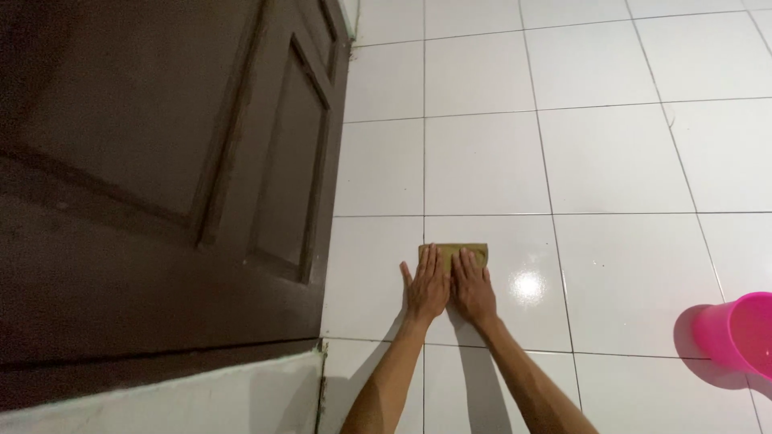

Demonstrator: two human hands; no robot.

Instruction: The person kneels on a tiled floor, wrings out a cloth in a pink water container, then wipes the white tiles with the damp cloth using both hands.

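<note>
Left hand (426, 285) and right hand (473, 288) side by side, fingers flat and extended, pressing brown folded cloth (455, 253) onto white tiled floor (482, 161) beside dark door (161, 177), cloth's long axis left-right.

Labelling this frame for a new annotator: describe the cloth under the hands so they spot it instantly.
Start at the dark brown panelled wooden door on the left, then move right onto the glossy white tiled floor. The small, flat, olive-brown folded cloth lies there, pressed under the left hand and right hand. It is the only brown patch on the white tiles.
</note>
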